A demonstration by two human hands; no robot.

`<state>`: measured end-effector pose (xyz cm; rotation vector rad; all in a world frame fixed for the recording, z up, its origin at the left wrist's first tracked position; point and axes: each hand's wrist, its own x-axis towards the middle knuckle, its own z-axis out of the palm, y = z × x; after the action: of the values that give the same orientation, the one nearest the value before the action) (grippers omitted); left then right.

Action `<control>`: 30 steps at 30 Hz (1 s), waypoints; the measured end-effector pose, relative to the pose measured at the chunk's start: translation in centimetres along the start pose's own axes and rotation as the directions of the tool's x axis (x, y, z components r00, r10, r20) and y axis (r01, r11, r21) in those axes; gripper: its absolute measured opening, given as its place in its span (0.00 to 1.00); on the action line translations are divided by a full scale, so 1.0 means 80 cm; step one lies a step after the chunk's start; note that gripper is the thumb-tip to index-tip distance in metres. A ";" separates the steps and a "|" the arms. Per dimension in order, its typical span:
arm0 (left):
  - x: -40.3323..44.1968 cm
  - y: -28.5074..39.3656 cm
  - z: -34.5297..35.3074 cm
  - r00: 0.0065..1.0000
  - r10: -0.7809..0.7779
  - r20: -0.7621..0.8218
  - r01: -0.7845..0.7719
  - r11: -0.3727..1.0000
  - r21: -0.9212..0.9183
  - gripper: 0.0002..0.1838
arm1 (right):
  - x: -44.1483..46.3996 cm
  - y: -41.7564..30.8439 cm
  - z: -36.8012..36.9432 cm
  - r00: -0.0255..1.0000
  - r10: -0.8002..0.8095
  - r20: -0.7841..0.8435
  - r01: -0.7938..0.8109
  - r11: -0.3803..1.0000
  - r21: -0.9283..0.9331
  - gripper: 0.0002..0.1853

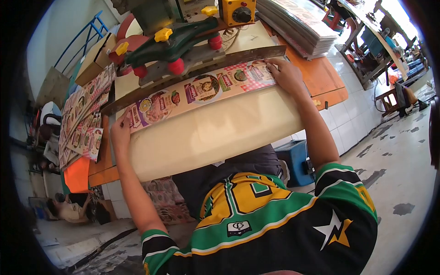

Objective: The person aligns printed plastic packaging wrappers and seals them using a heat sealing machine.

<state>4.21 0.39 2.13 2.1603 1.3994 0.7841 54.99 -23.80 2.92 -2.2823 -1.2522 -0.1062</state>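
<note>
A long printed strip [183,95] with food pictures lies across a cream-coloured board [211,128], along a dark metal bar [192,75]. My left hand [121,133] grips the strip's left end, its fingertips at the edge near the bar. At the other end my right hand [285,75] has its fingers closed on the strip's right corner, with the thumb at the edge. Just beyond the bar is a machine with a dark green arm [172,43], red knobs beneath and yellow knobs on top.
Printed sheets [85,114] are piled at the left above an orange sheet [77,175]. A tall stack of sheets [298,27] stands at the back right. A blue bin [293,162] is below the board. Another person [68,208] is at the lower left.
</note>
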 end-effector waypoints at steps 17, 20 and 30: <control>0.002 -0.006 0.000 1.000 -0.011 0.026 0.011 1.000 0.009 0.19 | 0.000 -0.002 -0.001 0.999 0.030 0.029 -0.030 1.000 0.000 0.16; 0.000 -0.002 0.002 1.000 0.023 0.016 -0.023 0.999 0.029 0.19 | -0.002 -0.001 -0.001 1.000 0.019 0.018 -0.019 1.000 -0.005 0.16; -0.009 0.002 0.010 0.990 0.002 -0.141 -0.012 0.997 -0.071 0.18 | -0.005 0.009 0.007 0.998 0.047 -0.038 -0.038 0.978 0.207 0.16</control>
<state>4.62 -0.35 1.48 2.0911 1.4103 0.9917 55.25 -24.16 2.04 -2.1156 -1.1363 -0.0086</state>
